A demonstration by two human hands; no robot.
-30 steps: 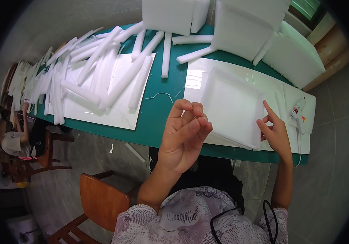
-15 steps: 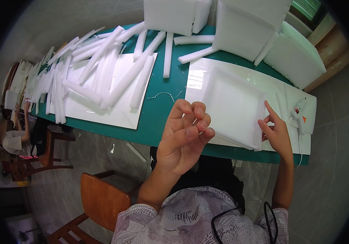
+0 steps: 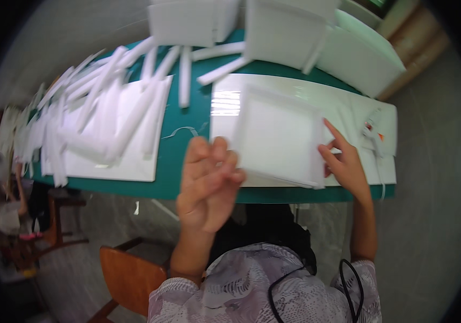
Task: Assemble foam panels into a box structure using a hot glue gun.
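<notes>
A shallow, square white foam tray (image 3: 281, 134) with raised rims lies in front of me. My right hand (image 3: 346, 164) is at its right wall. Its index finger is stretched out and the thumb apart, both tips at or close to the rim; the other fingers are bent. My left hand (image 3: 209, 185) is raised off the tray's near left corner, palm up. Its fingers are curled in, with the thumb folded against them. Motion blurs them, and whether anything small is pinched there cannot be seen.
White boards (image 3: 225, 86) lie on the green table (image 3: 187, 121). A glue gun (image 3: 370, 126) rests at right. Foam strips (image 3: 133, 116) heap up at left; foam blocks (image 3: 289, 35) stand at the back. A wooden chair (image 3: 131, 277) is behind; another person sits far left.
The view has shifted, so the table and its contents appear further left, and it is blurrier. Both hands keep nearly the same pose, and the tray stays beside the right hand.
</notes>
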